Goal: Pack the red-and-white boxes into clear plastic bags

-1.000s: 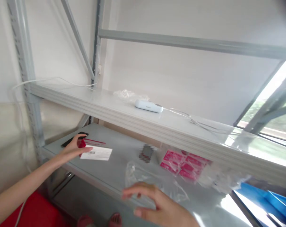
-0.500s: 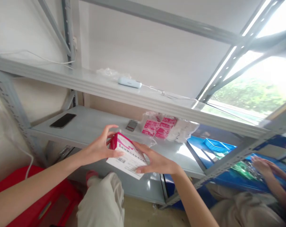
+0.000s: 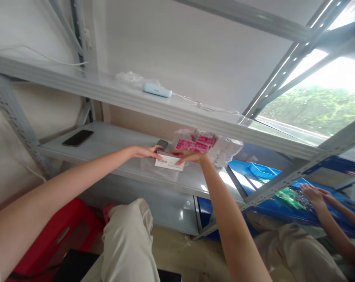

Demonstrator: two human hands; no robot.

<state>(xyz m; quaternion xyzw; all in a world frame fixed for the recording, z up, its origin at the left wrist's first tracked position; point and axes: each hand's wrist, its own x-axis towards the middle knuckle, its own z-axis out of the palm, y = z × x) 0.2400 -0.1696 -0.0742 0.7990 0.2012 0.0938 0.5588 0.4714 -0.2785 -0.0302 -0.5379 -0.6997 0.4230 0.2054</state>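
Both hands hold a small white and pink cardboard box [image 3: 169, 162] over the middle shelf, its white side with a barcode facing me. My left hand [image 3: 146, 152] grips its left end, and my right hand [image 3: 190, 156] grips the right end. Clear plastic film lies beneath the box; whether the box rests on it I cannot tell. Just behind the left fingers is a small dark phone-like device [image 3: 162, 144], partly covered. Beyond my right hand lie pink packets in clear plastic [image 3: 205, 141], next to a white plastic bag [image 3: 227, 149].
A black phone [image 3: 78, 138] lies at the left of the shelf [image 3: 115, 137]. The upper shelf holds a light blue device [image 3: 157, 89] with a white cable. A red stool [image 3: 52, 231] stands lower left. At right, a co-worker's hands [image 3: 314, 194] work over a blue table with green items.
Both hands have moved the box forward, away from me, onto or just above the shelf, turning it so its white side faces me. The view has shifted slightly.
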